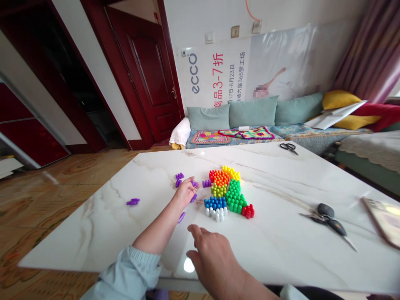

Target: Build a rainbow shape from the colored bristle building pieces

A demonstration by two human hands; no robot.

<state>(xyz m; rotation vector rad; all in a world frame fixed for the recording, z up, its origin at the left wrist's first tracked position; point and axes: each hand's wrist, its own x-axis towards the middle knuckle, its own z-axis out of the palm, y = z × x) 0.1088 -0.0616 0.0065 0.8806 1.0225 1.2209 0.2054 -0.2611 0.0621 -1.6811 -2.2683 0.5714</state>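
purple pieces [181, 217] lie scattered around the left hand [186, 193], some at its fingertips — whether gripped, i cannot tell. right of it, other pieces [234, 193] stand grouped by colour — only purple looks unfinished. the right hand [213, 251] hovers, fingers loose, seemingly empty.

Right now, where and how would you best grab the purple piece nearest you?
Probably pinch the purple piece across its middle, coming from above and the right: it's long, lies flat, and the left forearm is close on its left.
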